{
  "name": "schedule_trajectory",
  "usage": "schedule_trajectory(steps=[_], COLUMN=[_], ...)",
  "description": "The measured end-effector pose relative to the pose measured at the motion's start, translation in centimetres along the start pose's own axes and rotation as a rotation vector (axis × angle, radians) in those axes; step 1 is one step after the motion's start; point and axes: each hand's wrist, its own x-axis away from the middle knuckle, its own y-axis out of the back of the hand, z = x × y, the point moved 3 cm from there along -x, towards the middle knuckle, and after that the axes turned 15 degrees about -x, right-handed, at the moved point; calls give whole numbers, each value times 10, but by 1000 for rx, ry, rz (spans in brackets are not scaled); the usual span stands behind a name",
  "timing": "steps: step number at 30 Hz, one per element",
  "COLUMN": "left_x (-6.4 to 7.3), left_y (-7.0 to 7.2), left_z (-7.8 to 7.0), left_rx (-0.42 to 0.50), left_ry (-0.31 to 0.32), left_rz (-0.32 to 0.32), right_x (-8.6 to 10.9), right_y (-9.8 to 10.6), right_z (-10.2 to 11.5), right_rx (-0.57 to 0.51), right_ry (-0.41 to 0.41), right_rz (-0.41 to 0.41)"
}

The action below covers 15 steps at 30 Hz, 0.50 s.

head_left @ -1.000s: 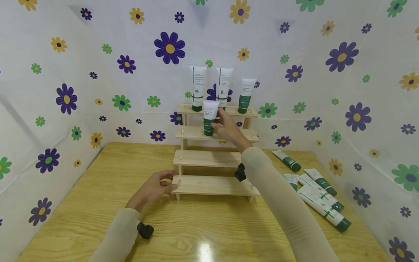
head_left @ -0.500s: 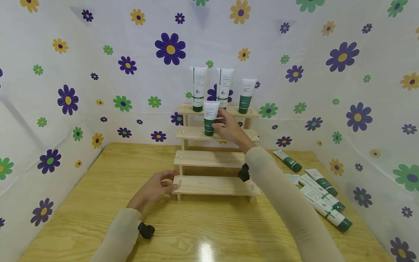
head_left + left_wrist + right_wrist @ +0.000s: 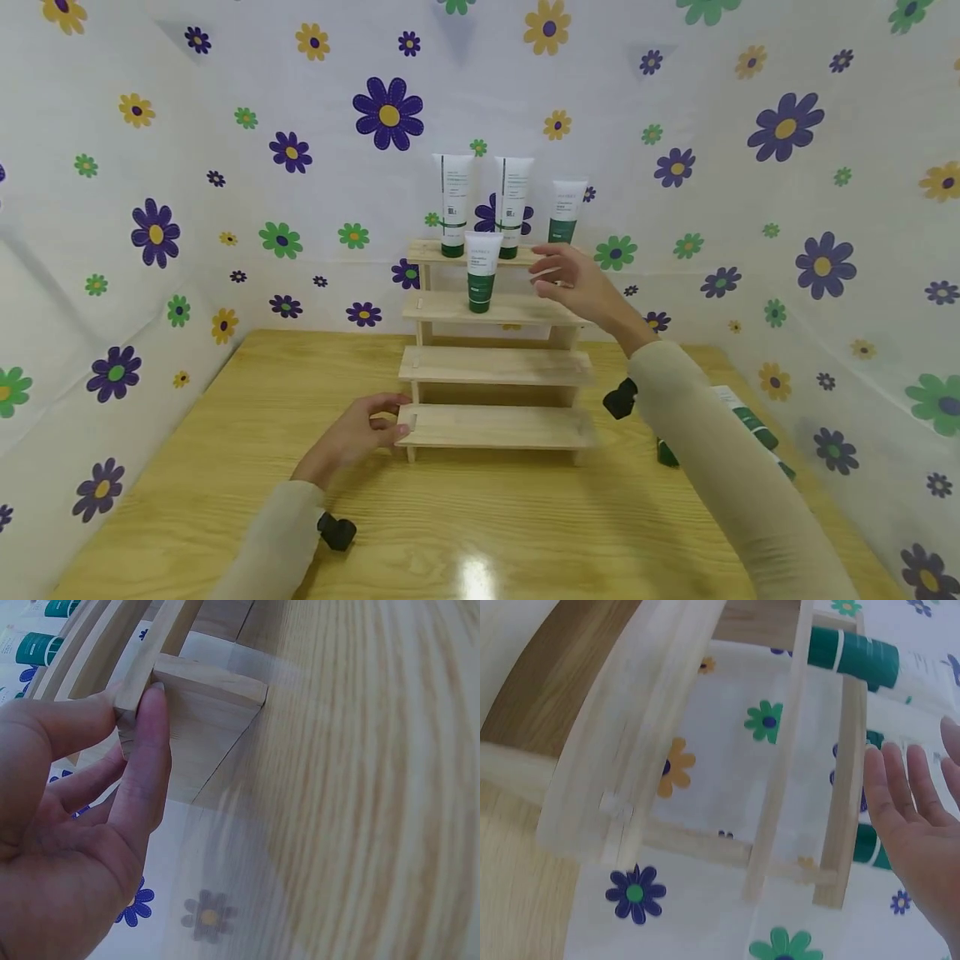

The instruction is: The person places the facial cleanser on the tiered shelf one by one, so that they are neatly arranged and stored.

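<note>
A four-tier wooden display stand rises at the centre of the table. My left hand pinches the left end of its lowest shelf; in the left wrist view, the thumb and fingers of that hand hold the board's corner. One white-and-green squeeze tube stands upright on the second shelf from the top. My right hand is off it, to the right, holding nothing, fingers loosely bent. Along the top shelf stand a left tube, a middle tube and a shorter right tube, whose base the hand hides.
More squeeze tubes lie on the table at the right, mostly hidden behind the right sleeve. A flowered cloth walls the back and both sides of the wooden table.
My right hand has let go of the tube on the second shelf and moved right, its fingers spreading. The tube stays standing. My left hand keeps its place on the lowest shelf.
</note>
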Motion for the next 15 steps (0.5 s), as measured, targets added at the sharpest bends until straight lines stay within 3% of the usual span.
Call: schedule_trajectory(steps=[2, 9, 15], left_x=[-1, -2, -1], left_y=[-3, -2, -1], left_z=[-1, -1, 0], left_rx=[3, 3, 2], left_ry=[-13, 28, -18], left_rz=[8, -18, 3], right_x=[8, 32, 59], right_y=[10, 40, 60], right_z=[2, 0, -8], right_rx=[25, 161, 258], right_ry=[13, -6, -61], right_rz=[14, 42, 60])
